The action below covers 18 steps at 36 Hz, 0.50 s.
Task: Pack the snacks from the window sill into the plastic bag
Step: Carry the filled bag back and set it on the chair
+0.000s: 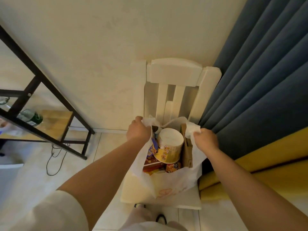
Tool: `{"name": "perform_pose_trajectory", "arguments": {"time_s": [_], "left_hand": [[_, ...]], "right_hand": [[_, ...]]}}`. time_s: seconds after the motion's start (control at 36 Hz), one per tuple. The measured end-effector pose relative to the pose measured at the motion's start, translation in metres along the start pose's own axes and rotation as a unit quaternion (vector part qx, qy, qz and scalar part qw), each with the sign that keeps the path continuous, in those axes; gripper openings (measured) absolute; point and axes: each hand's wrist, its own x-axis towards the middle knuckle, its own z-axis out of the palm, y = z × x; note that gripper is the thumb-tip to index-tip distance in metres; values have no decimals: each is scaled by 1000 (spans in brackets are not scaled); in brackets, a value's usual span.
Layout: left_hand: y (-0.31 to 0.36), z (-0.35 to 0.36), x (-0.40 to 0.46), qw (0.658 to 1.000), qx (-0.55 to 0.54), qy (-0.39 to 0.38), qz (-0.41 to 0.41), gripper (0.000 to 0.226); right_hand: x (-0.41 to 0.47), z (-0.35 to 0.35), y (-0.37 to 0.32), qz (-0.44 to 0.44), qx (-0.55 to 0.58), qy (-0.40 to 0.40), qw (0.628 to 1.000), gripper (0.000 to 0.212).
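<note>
A white plastic bag (168,182) stands on the seat of a white chair (175,72). My left hand (138,131) grips the bag's left handle and my right hand (205,139) grips the right handle, holding the mouth wide apart. Inside the bag lie a yellow and white instant noodle cup (170,145) on its side, a brown cardboard box (186,147) upright at the right, a red box (152,165) and an orange packet (173,167). No window sill is in view.
A blue curtain (266,72) hangs at the right, with a yellow cushion (266,172) below it. A black-framed shelf (50,117) with a green bottle (31,118) stands at the left. A cable (55,157) lies on the tiled floor.
</note>
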Motion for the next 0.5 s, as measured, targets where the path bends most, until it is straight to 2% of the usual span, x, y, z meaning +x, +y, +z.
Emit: {"name": "perform_pose_trajectory", "arguments": {"time_s": [0.08,0.17,0.28,0.36,0.5], "left_hand": [[-2,1,-9,994,75,39,76,60],[-4,2,-21,981,136,51,126,62],[-5,6,-41,958,219,41,180,60],[-10,12,-57,939,272,48,204,59],[-26,20,-87,922,329,31,201,63]], "right_hand": [[-10,0,-1,-64,-56,16,996,32],[-24,-1,-2,-105,-83,47,990,52],[-41,2,-2,-229,-179,89,952,66],[-50,12,-1,-287,-216,55,932,68],[-73,24,8,-327,-251,21,911,68]]}}
